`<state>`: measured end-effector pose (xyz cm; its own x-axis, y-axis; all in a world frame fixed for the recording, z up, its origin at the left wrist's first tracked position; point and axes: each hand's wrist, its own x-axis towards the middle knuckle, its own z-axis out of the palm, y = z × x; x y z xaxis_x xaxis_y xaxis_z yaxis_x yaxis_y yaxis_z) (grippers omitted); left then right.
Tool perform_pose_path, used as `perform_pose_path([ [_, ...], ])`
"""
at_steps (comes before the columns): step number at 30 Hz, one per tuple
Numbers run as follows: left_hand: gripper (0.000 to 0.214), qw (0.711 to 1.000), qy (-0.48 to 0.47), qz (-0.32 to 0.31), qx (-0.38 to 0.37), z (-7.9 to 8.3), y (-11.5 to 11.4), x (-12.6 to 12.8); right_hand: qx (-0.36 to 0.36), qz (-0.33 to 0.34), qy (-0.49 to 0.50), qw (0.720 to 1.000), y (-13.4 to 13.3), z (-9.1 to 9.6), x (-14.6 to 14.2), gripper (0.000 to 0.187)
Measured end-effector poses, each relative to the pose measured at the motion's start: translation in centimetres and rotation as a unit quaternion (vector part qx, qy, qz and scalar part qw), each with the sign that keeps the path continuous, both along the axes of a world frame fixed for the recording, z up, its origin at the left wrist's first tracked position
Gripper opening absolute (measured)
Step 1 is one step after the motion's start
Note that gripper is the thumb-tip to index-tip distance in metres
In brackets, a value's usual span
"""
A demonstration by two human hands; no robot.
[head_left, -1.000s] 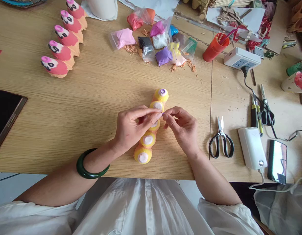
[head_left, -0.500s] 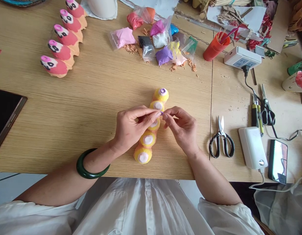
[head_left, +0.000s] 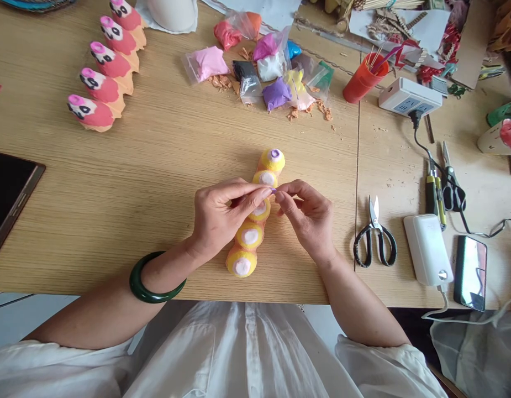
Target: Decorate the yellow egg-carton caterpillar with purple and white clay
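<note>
A yellow-and-orange row of egg-carton cups (head_left: 251, 237) lies on the wooden table (head_left: 156, 166), each cup topped with a white disc; the far cup carries a purple dot. My left hand (head_left: 224, 213) and my right hand (head_left: 307, 218) hover over the middle cups, fingertips meeting. Between them they pinch a tiny purple bit of clay (head_left: 274, 190). Both hands are closed in a pinch. A green bangle (head_left: 149, 282) circles my left wrist.
Bags of coloured clay (head_left: 272, 72) lie at the back. A pink painted cup row (head_left: 104, 77) sits far left, a dark tablet (head_left: 9, 190) at the left edge. Right of my hands: black scissors (head_left: 374, 240), a white charger (head_left: 427, 249), a phone (head_left: 469, 271), a power strip (head_left: 408, 97), a red cup (head_left: 363, 80).
Hardly anything moved; my fingertips shifted slightly while still pinching the purple bit above the cups.
</note>
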<state>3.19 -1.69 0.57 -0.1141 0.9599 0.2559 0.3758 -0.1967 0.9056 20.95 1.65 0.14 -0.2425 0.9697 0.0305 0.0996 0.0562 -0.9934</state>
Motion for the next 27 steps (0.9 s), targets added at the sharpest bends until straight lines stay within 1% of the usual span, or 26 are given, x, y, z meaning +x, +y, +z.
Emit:
perform_pose_path([
  [5, 0.019, 1.0, -0.001, -0.009, 0.0, 0.04, -0.19, 0.13, 0.013, 0.002, -0.009, 1.0, -0.1, -0.06, -0.03, 0.04],
  [10, 0.022, 1.0, -0.026, -0.015, -0.005, 0.06, -0.23, 0.2, 0.024, 0.013, -0.014, 1.0, -0.16, -0.22, 0.08, 0.036],
  [13, 0.017, 0.999, -0.029, -0.016, -0.01, 0.08, -0.13, 0.22, 0.032, 0.015, -0.02, 0.999, -0.14, -0.17, 0.11, 0.033],
  [17, 0.012, 1.0, 0.005, -0.006, 0.023, -0.02, 0.01, 0.23, 0.061, 0.024, -0.039, 0.997, -0.22, 0.01, 0.09, 0.027],
  [23, 0.022, 1.0, 0.006, 0.015, -0.011, -0.08, -0.06, 0.22, 0.078, 0.021, -0.061, 0.995, -0.38, 0.32, 0.22, 0.025],
  [27, 0.027, 1.0, 0.002, 0.009, -0.013, 0.02, -0.1, 0.12, 0.051, 0.022, -0.042, 0.998, -0.31, 0.3, 0.23, 0.031],
])
